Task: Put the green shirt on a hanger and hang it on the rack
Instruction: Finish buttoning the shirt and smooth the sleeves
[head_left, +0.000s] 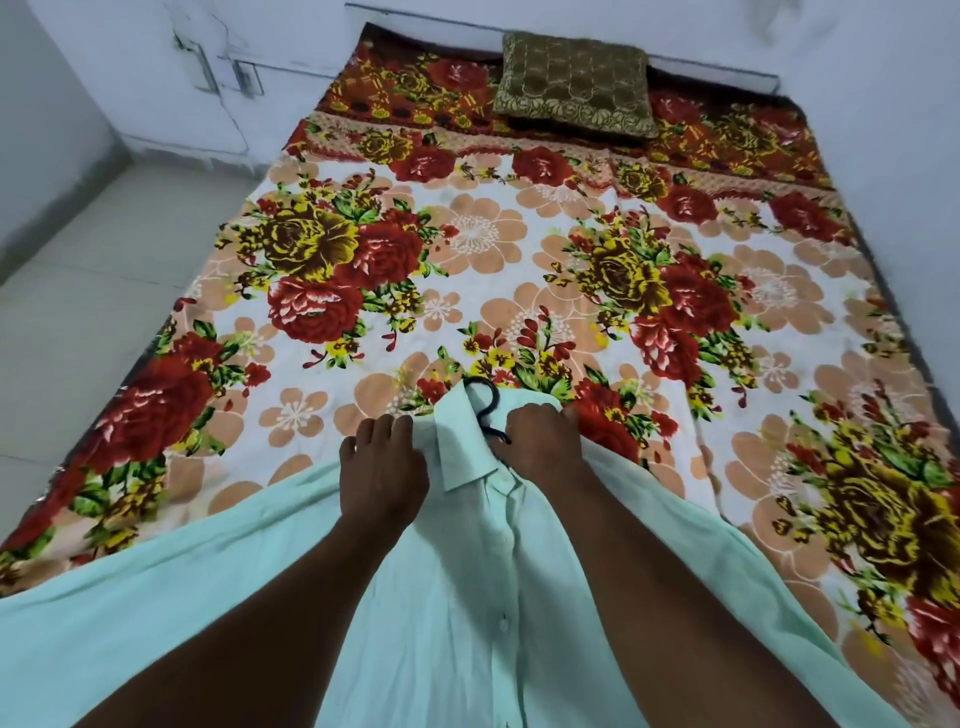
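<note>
This is a bedroom in a home. A low bed (519, 249) fills most of the view, covered by a sheet (322, 270) printed with large red, yellow and peach flowers and a darker patterned border at the far end. An olive-brown quilted cushion (574, 83) lies at the head of the bed against the pale painted wall (130, 47). A switch plate (244, 78) is fixed to that wall, and a light tiled floor (93, 270) runs along the bed's left side. A green shirt (467, 597) is spread over the near end.
</note>
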